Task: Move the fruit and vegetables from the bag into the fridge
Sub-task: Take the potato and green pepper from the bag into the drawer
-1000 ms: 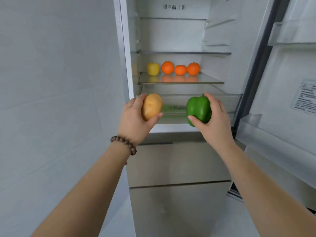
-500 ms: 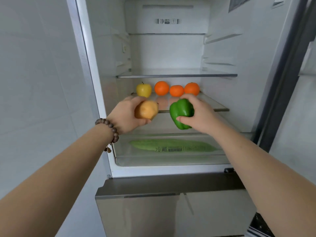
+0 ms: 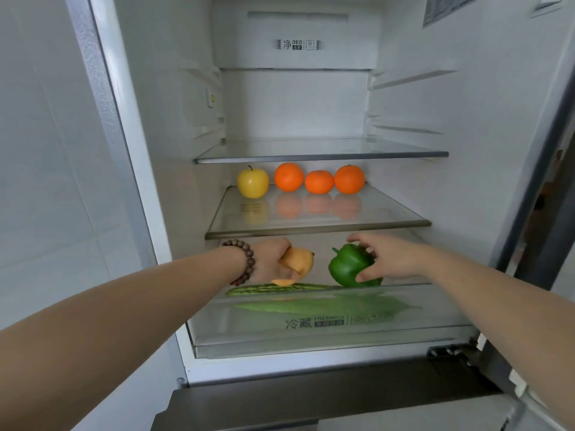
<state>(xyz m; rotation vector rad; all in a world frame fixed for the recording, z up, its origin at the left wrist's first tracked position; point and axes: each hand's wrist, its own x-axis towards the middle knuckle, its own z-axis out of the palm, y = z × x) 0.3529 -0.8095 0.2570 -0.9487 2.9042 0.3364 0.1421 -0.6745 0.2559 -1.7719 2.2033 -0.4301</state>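
Both my hands reach into the open fridge point(image 3: 146, 188), under the middle glass shelf point(image 3: 317, 228). My left hand point(image 3: 269, 259) grips a tan potato point(image 3: 298, 259) just above the glass cover of the crisper drawer point(image 3: 326, 325). My right hand point(image 3: 389, 256) holds a green bell pepper point(image 3: 350, 265), which rests on or just over that cover. On the middle shelf a yellow apple point(image 3: 252, 182) and three oranges point(image 3: 319, 181) stand in a row at the back. The bag is out of view.
An upper glass shelf point(image 3: 320, 155) is bare. A green leaf picture shows on the crisper front. The fridge door point(image 3: 541, 169) stands open at the right. A white wall point(image 3: 46, 181) runs along the left. The closed lower drawer front point(image 3: 311, 399) is below.
Both hands moved forward and down, from in front of the middle shelf to the space beneath it, carrying the potato and pepper to the crisper cover. The camera came closer.
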